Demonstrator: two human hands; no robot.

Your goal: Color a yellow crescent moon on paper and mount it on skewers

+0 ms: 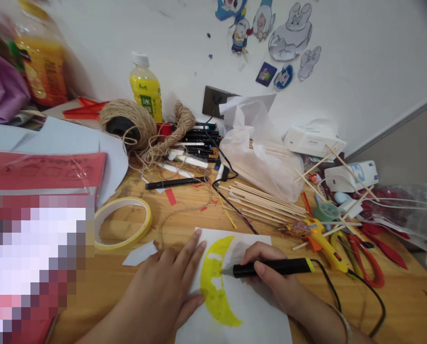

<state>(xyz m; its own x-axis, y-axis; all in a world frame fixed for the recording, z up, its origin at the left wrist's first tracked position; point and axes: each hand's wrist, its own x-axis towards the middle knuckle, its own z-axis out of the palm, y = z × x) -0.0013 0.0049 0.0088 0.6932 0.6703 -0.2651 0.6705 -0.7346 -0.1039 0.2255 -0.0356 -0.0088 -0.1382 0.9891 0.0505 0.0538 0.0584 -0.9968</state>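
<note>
A sheet of white paper (260,310) lies on the wooden table in front of me, bearing a yellow crescent moon (211,291) with a few white patches inside it. My right hand (271,272) grips a black marker (281,268) with a yellow end. The marker points left, its tip at the crescent's inner edge. Flat across the paper's left side rests my left hand (174,277), fingers stretched out and holding nothing. Beside that hand is a small white paper scrap (140,253).
Left of the paper lies a yellow tape roll (147,222). A yellow glue gun (324,243), its black cable, and red-handled scissors (369,267) are at right. Behind are wooden sticks (267,203), a black pen (176,182), twine (127,122) and a drink bottle (146,88).
</note>
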